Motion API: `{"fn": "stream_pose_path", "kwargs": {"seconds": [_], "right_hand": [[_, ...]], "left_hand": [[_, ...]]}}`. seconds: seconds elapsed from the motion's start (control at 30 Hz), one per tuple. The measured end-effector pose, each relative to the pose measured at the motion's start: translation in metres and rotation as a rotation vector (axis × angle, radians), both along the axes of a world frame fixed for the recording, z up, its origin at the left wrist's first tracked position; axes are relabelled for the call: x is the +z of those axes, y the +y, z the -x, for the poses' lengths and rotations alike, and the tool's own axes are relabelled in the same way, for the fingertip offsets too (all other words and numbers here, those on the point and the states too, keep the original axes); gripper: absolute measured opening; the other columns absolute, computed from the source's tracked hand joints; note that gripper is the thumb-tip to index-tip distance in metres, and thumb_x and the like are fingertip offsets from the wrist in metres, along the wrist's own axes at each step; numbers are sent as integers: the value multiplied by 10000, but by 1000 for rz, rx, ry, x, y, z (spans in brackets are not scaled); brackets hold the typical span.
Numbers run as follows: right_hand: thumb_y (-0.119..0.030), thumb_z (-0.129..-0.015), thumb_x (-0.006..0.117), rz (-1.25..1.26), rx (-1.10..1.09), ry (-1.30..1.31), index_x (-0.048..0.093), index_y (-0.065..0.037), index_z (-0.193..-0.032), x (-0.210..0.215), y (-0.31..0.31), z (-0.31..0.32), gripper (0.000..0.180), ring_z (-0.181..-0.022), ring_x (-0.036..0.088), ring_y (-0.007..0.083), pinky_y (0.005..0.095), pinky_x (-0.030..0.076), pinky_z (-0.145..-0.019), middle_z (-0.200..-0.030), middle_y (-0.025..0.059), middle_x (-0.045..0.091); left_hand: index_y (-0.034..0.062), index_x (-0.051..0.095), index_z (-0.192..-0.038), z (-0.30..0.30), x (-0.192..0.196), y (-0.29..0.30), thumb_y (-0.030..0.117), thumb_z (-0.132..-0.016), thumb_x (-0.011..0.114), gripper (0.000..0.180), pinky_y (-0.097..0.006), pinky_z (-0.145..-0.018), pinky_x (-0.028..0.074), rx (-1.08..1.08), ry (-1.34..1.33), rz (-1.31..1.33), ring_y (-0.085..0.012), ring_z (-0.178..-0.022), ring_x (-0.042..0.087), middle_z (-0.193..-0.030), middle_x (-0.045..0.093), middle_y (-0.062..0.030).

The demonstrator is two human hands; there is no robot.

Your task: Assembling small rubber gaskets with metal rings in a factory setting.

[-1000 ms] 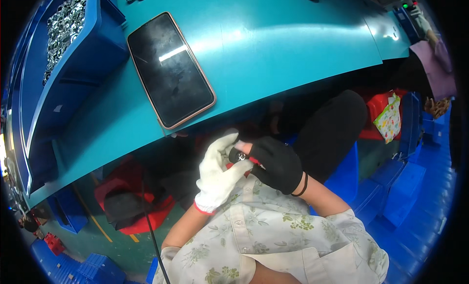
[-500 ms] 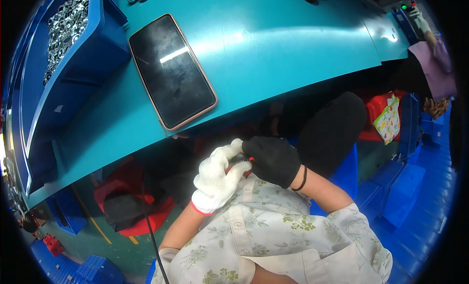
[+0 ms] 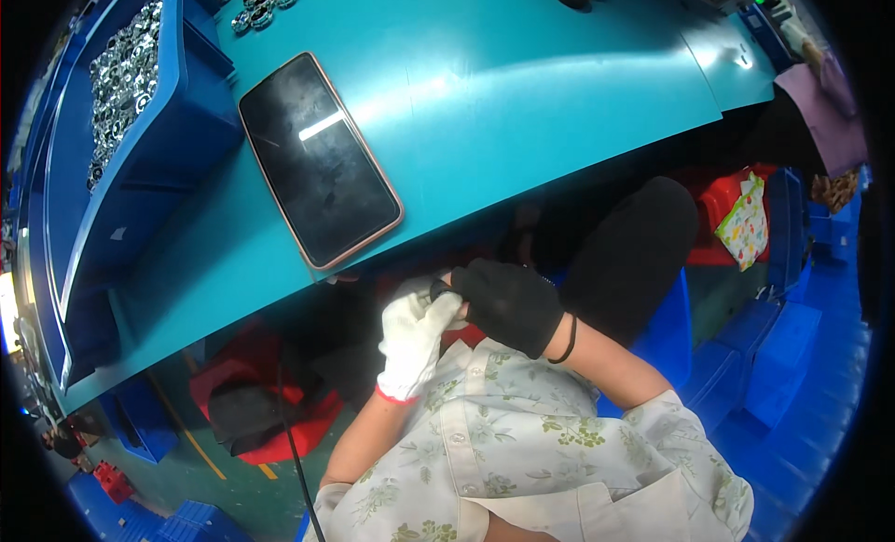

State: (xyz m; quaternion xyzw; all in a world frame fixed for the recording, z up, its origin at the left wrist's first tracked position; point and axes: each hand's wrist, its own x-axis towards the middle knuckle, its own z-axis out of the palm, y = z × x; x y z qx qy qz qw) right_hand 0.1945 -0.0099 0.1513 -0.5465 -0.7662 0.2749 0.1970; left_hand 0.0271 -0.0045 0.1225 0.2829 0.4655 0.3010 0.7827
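Readable text: you can read none in this view.
Bin: on the outer wall of the blue bin you see a small white patch; you cannot make out any characters on it.
Phone: you see a dark screen with a bright reflected strip on the phone, and no legible characters.
Bag: you see coloured print on the pale bag; you cannot resolve lettering in it.
Floor marking: you see a plain yellow line at lower left.
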Motion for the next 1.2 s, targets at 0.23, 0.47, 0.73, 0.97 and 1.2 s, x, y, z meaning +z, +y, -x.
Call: {"fn": "stream_pose_path", "kwargs": {"seconds": [0.23,0.47,0.73,0.97,1.2], "right_hand": [[-204,-794,639,140,161,-12,572,-110,-1096,-7,4,-18,324,-821,625,274,401,517,-663,-898,93,584],[-316,-818,653,114,-31,115,573,-129,-1178,8,8,-16,413,-896,626,279,385,508,-741,-949,108,614],[-337,-789,683,28,40,-3,588,-111,-1103,-16,-6,-5,398,-691,647,268,372,522,-586,-834,68,643],[-316,-758,710,178,-33,66,607,-85,-1094,-22,-10,0,421,-790,658,268,385,530,-680,-912,91,661],[-247,-808,658,595,23,538,591,-42,-1168,-21,8,-29,420,-891,637,315,360,499,-796,-980,179,648]], "left_hand": [[-88,597,-1026,-2,-1,1,20,-831,577,224,-258,-705,530,-147,111,-180,-163,-760,645,-879,657,-127],[-86,588,-999,-8,15,7,55,-879,573,185,-305,-701,560,242,-154,182,-213,-745,659,-918,647,-145],[-86,599,-920,-1,9,4,10,-810,667,161,-248,-656,514,-19,128,-58,-147,-713,633,-862,652,-133],[-74,606,-963,0,-7,0,-6,-813,649,170,-261,-660,528,24,85,56,-159,-725,636,-885,647,-123],[-150,543,-1027,5,2,1,-10,-853,594,229,-337,-728,581,47,-144,217,-261,-809,677,-939,621,-196]]}}
